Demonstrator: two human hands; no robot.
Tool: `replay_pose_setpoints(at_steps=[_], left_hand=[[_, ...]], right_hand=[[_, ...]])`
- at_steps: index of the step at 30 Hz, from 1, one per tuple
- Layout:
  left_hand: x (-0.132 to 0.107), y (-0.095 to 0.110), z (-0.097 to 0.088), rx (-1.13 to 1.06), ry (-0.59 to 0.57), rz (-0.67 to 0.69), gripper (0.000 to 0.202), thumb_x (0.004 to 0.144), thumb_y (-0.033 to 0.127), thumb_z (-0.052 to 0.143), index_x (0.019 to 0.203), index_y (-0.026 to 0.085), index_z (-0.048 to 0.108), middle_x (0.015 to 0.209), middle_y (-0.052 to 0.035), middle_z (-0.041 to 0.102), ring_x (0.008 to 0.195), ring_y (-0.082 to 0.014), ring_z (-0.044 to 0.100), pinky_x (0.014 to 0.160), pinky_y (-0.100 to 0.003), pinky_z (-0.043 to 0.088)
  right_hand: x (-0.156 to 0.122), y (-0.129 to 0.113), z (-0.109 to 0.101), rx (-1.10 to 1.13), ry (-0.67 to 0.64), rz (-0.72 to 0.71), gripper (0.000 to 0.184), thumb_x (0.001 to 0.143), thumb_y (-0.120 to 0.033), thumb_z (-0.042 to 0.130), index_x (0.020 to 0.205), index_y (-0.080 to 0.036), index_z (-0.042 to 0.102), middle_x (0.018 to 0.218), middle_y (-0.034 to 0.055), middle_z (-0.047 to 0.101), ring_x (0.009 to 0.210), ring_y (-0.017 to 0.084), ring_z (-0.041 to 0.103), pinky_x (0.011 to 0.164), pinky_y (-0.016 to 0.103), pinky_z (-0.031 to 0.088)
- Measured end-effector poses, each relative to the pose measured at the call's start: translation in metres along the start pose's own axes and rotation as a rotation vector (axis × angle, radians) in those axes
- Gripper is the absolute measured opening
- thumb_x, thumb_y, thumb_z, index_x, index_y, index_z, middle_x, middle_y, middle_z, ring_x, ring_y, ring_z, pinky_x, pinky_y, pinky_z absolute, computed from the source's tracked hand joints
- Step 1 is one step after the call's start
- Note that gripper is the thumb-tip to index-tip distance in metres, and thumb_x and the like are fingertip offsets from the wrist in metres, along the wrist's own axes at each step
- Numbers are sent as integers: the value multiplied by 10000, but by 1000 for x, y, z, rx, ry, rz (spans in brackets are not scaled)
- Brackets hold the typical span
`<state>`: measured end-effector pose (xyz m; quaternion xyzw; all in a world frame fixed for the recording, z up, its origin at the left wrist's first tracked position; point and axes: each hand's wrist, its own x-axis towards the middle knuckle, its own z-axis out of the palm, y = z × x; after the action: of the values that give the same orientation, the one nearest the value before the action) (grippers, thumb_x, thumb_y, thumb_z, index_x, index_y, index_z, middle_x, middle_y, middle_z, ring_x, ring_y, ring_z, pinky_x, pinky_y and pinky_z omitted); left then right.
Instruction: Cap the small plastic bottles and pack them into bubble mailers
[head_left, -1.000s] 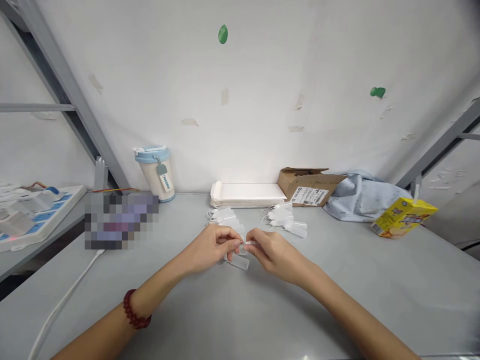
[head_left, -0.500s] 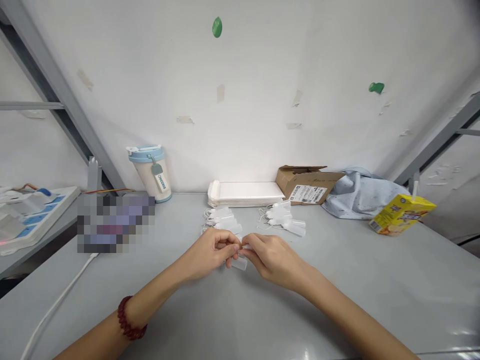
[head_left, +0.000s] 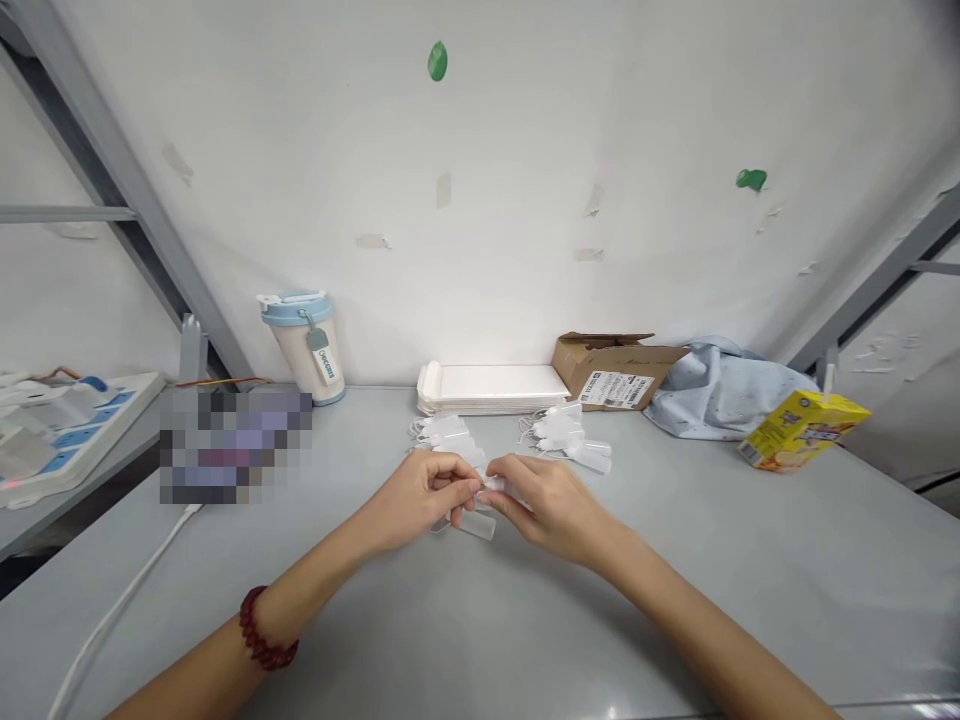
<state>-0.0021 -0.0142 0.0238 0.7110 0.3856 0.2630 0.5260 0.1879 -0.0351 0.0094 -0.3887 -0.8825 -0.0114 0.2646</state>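
Note:
My right hand [head_left: 551,500] pinches a small translucent white plastic tube [head_left: 493,484] between thumb and fingers. Its far end is hidden inside the hand. Fingertip to fingertip with it, my left hand [head_left: 431,495] is closed in a pinch at the tube's tip; what lies between those fingers is too small to make out. Beneath the hands lies another translucent tube [head_left: 477,525] with a thin white cord. Just beyond them, two groups of similar corded tubes rest on the table, a left group [head_left: 450,432] and a right group [head_left: 564,436].
White flat trays [head_left: 499,385] are stacked against the wall beside an open cardboard box [head_left: 611,375]. Farther right are a pale blue cloth [head_left: 727,390] and a yellow drink carton [head_left: 802,432]. On the left stand a lidded cup [head_left: 304,350], a blurred-out item [head_left: 232,450] with a white cable, and a power strip [head_left: 82,430].
My right hand has shifted slightly right, and more of the white tube shows between its fingers. The left hand keeps its pinch, almost in place.

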Motion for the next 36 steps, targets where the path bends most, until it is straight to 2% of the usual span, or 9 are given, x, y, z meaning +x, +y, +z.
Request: replay_pose_setpoints(at_steps=[4, 10, 19, 27, 36], left_hand=[[4, -2, -10, -14, 97, 23, 203, 771, 316, 534, 720, 132, 603, 638, 4, 574, 523, -91, 513, 522, -216, 407], [7, -5, -21, -47, 192, 26, 235, 767, 362, 540, 727, 140, 605, 638, 12, 562, 518, -86, 519, 495, -207, 387], [2, 1, -16, -104, 191, 47, 230, 774, 341, 546, 677, 136, 587, 610, 20, 544, 509, -77, 493, 518, -213, 392], [5, -1, -15, -84, 178, 37, 224, 770, 342, 544, 701, 135, 591, 628, 14, 557, 513, -79, 496, 507, -207, 394], [2, 0, -8, -65, 180, 29, 234, 765, 352, 532, 668, 143, 570, 603, 25, 530, 503, -81, 483, 525, -220, 406]], right_hand=[[1, 12, -3, 7, 5, 102, 254, 878, -392, 430, 950, -158, 498, 727, 36, 604, 508, 109, 486, 479, 221, 318], [2, 23, -4, 62, 45, 171, 197, 895, -323, 401, 959, -168, 505, 703, 27, 576, 555, 119, 495, 510, 225, 352], [3, 21, -3, 99, 15, 229, 233, 884, -363, 412, 939, -161, 515, 677, 13, 564, 562, 122, 504, 524, 232, 367], [5, 17, -5, 290, 34, 257, 232, 886, -348, 417, 897, -156, 548, 581, -17, 519, 518, 105, 470, 509, 222, 374], [5, 16, -2, 260, 104, 214, 238, 884, -339, 411, 824, -163, 559, 565, -20, 490, 500, 99, 405, 491, 221, 341]])
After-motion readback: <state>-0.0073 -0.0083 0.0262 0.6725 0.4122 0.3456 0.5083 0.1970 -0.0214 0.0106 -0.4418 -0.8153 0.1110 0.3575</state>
